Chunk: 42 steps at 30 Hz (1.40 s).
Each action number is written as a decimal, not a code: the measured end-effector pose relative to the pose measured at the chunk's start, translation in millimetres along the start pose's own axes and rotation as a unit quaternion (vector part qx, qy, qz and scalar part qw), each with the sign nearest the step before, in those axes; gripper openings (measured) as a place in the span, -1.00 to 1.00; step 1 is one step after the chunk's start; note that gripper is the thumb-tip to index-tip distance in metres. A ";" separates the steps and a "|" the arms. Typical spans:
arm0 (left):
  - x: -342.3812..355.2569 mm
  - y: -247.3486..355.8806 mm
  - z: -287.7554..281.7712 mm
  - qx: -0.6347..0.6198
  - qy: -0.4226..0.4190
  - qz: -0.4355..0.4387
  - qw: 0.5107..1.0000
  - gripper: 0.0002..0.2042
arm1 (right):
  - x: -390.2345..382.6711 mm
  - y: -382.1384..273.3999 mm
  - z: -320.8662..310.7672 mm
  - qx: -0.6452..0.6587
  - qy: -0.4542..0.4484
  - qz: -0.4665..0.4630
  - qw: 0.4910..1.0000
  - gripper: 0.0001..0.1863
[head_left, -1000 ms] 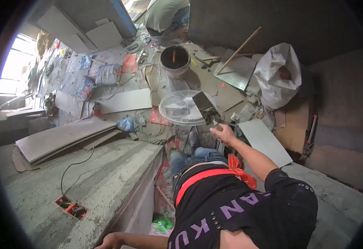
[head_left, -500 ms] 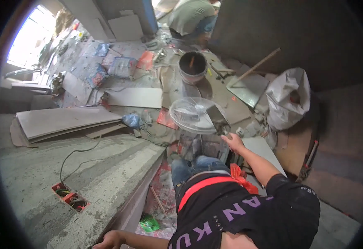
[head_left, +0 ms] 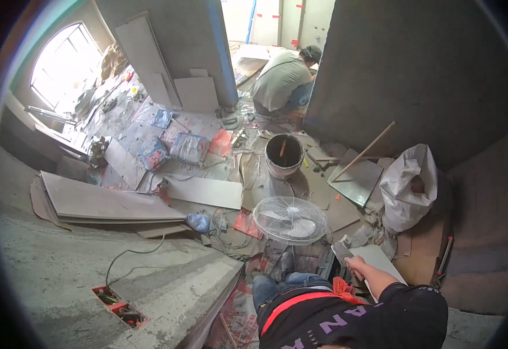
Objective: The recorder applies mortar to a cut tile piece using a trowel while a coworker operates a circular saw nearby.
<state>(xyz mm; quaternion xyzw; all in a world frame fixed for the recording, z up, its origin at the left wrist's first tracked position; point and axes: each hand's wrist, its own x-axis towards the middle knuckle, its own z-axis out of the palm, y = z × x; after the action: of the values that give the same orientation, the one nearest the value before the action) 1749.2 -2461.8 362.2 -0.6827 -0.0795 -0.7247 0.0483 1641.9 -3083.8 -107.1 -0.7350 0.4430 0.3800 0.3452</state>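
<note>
My right hand [head_left: 357, 266] is closed around the handle of a trowel [head_left: 342, 252], its broad blade turned nearly edge-on. Just left of the blade stands a fan [head_left: 283, 231] with a round wire guard and pale blades. Beyond the fan, a bucket [head_left: 283, 167] crusted with mortar has a wooden handle sticking up inside. Close by my left side, the rough cement surface [head_left: 201, 291] has a red electrical box [head_left: 117, 306] with wires set in it. My left hand is out of view.
A person [head_left: 282, 81] crouches in the far doorway. White boards [head_left: 106, 200] lie stacked on the left; a white sack [head_left: 408, 189] stands at right. A wooden stick [head_left: 361, 152] leans over a large tile [head_left: 356, 177]. Cables and plastic sheets litter the floor.
My view has tilted up, bringing the doorway and window into fuller sight. The trowel has turned from broad side to nearly edge-on. My left hand has dropped out of the picture.
</note>
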 end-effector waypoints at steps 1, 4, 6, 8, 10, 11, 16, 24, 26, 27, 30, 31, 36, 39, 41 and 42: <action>0.3 -2.6 4.3 -0.001 0.002 -0.007 1.000 -0.26 | 1.9 11.9 -2.2 -0.012 0.025 0.026 0.999 -0.42; -6.2 -8.8 7.5 0.008 0.003 -0.017 1.000 -0.26 | 4.4 -1.5 11.3 0.017 0.027 0.008 0.999 -0.40; -14.4 -12.0 8.7 0.022 0.004 -0.021 1.000 -0.27 | -6.6 -23.5 21.5 0.048 0.032 -0.014 0.998 -0.40; -21.8 -20.7 10.5 0.033 0.000 -0.025 0.999 -0.27 | -14.8 -40.7 30.6 0.066 0.030 -0.067 0.995 -0.42; -28.4 -31.5 11.7 0.045 -0.006 -0.029 0.999 -0.28 | -20.4 -57.9 39.5 0.058 0.034 -0.103 0.992 -0.44; -31.7 -36.9 12.1 0.052 -0.009 -0.030 0.998 -0.28 | -23.0 -67.1 46.0 0.054 0.032 -0.102 0.993 -0.44; -50.9 -54.5 9.9 0.092 -0.032 -0.033 0.995 -0.29 | -39.8 -111.4 58.3 0.055 0.028 -0.128 0.990 -0.44; -88.1 -77.3 31.3 0.129 -0.065 -0.044 0.989 -0.31 | -44.7 -119.3 81.6 0.077 0.023 -0.119 0.990 -0.45; -97.4 -82.7 40.8 0.132 -0.071 -0.048 0.988 -0.31 | -40.1 -114.5 83.9 0.062 0.020 -0.090 0.994 -0.43; -101.6 -86.3 43.5 0.135 -0.075 -0.048 0.987 -0.31 | -41.6 -115.6 86.1 0.060 0.019 -0.088 0.994 -0.43; -114.6 -95.4 52.1 0.145 -0.082 -0.050 0.985 -0.32 | -46.2 -119.3 88.1 0.039 0.005 -0.079 0.996 -0.42; -118.5 -97.8 53.7 0.148 -0.085 -0.051 0.984 -0.32 | -47.9 -121.3 89.2 0.050 0.004 -0.067 0.997 -0.43; -134.0 -109.5 60.2 0.163 -0.097 -0.054 0.980 -0.33 | -50.7 -144.1 101.8 0.064 -0.002 -0.092 0.994 -0.43; -140.2 -117.0 66.3 0.165 -0.100 -0.058 0.979 -0.34 | -40.5 -157.2 112.0 0.062 -0.014 -0.098 0.993 -0.44; -143.5 -121.8 69.3 0.167 -0.102 -0.060 0.979 -0.34 | -35.9 -170.3 120.1 0.075 -0.020 -0.119 0.990 -0.42; -145.3 -122.8 70.7 0.168 -0.102 -0.060 0.979 -0.34 | -36.1 -178.1 122.4 0.076 -0.020 -0.119 0.990 -0.42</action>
<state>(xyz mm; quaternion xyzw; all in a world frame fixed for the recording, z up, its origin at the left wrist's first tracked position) 1805.9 -2333.9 215.1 -0.7292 -0.2457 -0.6291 0.1099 1762.2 -2900.7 -103.3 -0.7463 0.3729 0.3165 0.4514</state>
